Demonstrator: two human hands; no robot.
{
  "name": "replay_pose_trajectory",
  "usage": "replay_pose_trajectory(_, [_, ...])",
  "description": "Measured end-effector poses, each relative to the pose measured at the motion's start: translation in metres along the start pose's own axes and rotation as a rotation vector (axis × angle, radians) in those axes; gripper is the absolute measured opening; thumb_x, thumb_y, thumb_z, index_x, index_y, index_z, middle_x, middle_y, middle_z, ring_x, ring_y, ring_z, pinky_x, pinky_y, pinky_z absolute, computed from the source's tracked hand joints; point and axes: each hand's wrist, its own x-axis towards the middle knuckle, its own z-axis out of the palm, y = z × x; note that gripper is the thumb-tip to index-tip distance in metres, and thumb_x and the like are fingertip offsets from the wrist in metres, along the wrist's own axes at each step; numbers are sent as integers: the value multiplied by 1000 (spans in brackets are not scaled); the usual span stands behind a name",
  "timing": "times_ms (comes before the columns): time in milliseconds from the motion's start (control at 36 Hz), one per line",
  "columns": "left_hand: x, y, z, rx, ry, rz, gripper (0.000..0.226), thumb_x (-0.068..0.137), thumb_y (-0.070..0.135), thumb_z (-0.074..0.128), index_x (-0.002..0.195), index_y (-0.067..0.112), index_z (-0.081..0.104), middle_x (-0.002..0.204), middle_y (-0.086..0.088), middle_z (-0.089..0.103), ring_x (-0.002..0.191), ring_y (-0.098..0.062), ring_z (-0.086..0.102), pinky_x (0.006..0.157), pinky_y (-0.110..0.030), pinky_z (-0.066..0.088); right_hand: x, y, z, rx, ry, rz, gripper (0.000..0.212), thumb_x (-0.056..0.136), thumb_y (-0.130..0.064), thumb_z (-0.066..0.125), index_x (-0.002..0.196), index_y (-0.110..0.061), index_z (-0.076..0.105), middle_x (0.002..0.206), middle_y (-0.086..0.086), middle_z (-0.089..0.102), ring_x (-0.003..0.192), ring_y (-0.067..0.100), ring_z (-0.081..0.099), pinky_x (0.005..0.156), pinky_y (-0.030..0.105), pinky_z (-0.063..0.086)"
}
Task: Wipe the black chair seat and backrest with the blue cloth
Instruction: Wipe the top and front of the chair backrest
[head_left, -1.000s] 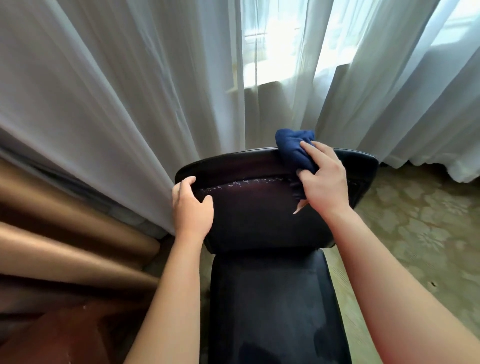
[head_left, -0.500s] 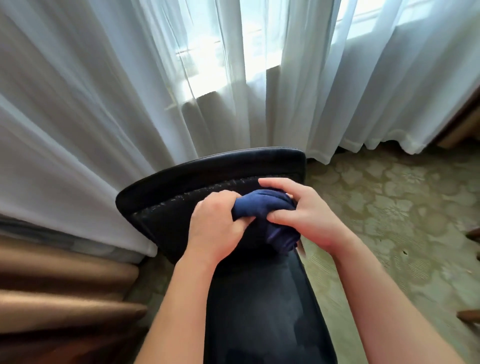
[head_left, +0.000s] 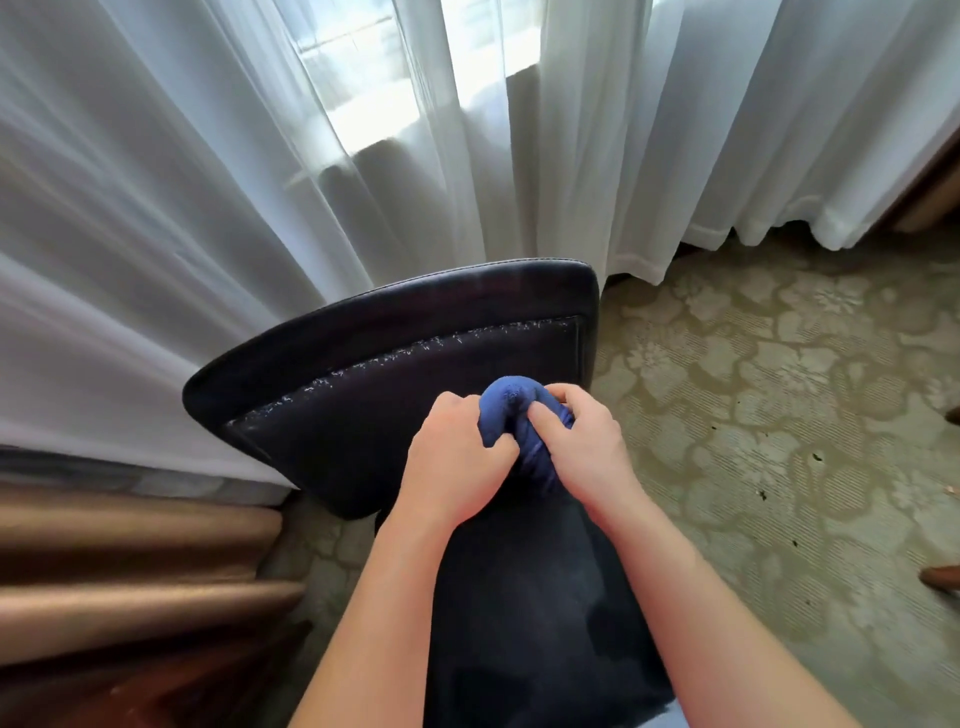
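Chair seat (head_left: 545, 613), black and long, runs away from me between my two forearms, one seat only, nearest of all in the scene. Just past it, at the join with the backrest, both of my hands meet on the single blue cloth (head_left: 506, 410). My left hand (head_left: 457, 467) has its fingers curled round the left side of the bunched cloth, knuckles up. My right hand (head_left: 584, 447) grips the right side, thumb pressing into the folds and the fingers wrapped over the top. So the cloth sits balled between the two hands, in front of the lower middle of the backrest; whether it touches the chair beneath I cannot tell, since my hands cover that spot.

Farther on stands the one black backrest (head_left: 363, 374), tilted away and to the left, with a line of pale specks along its upper stitched seam and a smooth rounded top edge.

To the near left lie brown curtain folds (head_left: 130, 571), bunched low at the floor. To the right spreads a greenish carpet (head_left: 779, 415) with a flower pattern and a few dark crumbs on it. At the far right edge two small brown shapes show, too cut off to name.

Farthest off hang the white sheer curtains (head_left: 311, 156), bright with daylight from behind, their hems reaching the floor behind the chair.
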Motion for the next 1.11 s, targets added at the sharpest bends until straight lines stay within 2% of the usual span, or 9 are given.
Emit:
replay_pose_trajectory(139, [7, 0, -2, 42, -115, 16, 15, 77, 29, 58, 85, 17, 52, 98, 0, 48, 76, -20, 58, 66, -37, 53, 6, -2, 0, 103, -175, 24, 47, 81, -47, 71, 122, -25, 61, 108, -1, 70, 101, 15, 68, 92, 47, 55])
replay_pose_trajectory(250, [11, -2, -4, 35, -226, 62, 30, 73, 27, 50, 100, 16, 53, 107, 2, 47, 86, -19, 57, 78, -42, 55, 12, 3, 0, 143, -243, 34, 85, 67, -40, 83, 142, -26, 45, 116, -10, 69, 101, 7, 69, 82, 29, 58])
replay_pose_trajectory(444, [19, -15, 0, -155, -186, 99, 61, 82, 9, 51, 142, 23, 53, 123, 11, 59, 110, -2, 59, 84, -21, 45, 30, 4, -7, 173, -141, 37, 96, 60, -29, 84, 147, -28, 42, 132, -14, 60, 120, 3, 59, 101, 29, 50])
replay_pose_trajectory(528, [22, -12, 0, -241, -168, 93, 62, 85, 4, 51, 141, 30, 57, 127, 16, 64, 113, 6, 60, 87, -19, 47, 35, 3, -11, 207, -42, 59, 95, 63, -23, 84, 148, -31, 42, 134, -13, 58, 121, 4, 58, 104, 36, 50])
replay_pose_trajectory(639, [28, -8, -1, -263, 10, 114, 46, 87, 1, 54, 124, 25, 68, 119, 18, 69, 109, 5, 62, 92, -20, 48, 39, 2, -18, 284, 61, 83, 95, 50, -31, 84, 137, -29, 47, 121, -4, 66, 108, 11, 67, 98, 41, 55])
replay_pose_trajectory(778, [40, -17, -6, -106, 361, 169, 38, 87, 3, 62, 121, 18, 69, 121, 5, 64, 114, -17, 57, 100, -39, 49, 43, 2, -26, 212, 199, 5, 57, 55, -30, 83, 107, -34, 61, 103, -10, 71, 96, 8, 69, 89, 41, 58])
replay_pose_trajectory(889, [50, -25, -15, 59, 513, 152, 39, 85, 9, 67, 122, 18, 68, 129, 0, 57, 116, -27, 51, 100, -42, 45, 48, 4, -28, 161, 303, -77, 47, 66, -19, 79, 110, -32, 67, 102, -14, 71, 98, 4, 66, 92, 36, 56])
replay_pose_trajectory(972, [56, -30, -20, 130, 569, 95, 45, 84, 15, 69, 128, 22, 65, 140, 1, 50, 127, -28, 44, 101, -46, 39, 53, 9, -24, 115, 387, -98, 62, 64, -33, 76, 125, -31, 63, 115, -8, 67, 108, 8, 63, 96, 36, 54])
replay_pose_trajectory(1111, [66, -39, -27, 253, 643, 40, 58, 83, 17, 69, 139, 24, 55, 156, -1, 39, 144, -29, 31, 109, -54, 31, 53, 13, -21, 44, 467, -148, 71, 76, -19, 79, 142, -21, 53, 124, -5, 53, 107, -1, 50, 83, -5, 34])
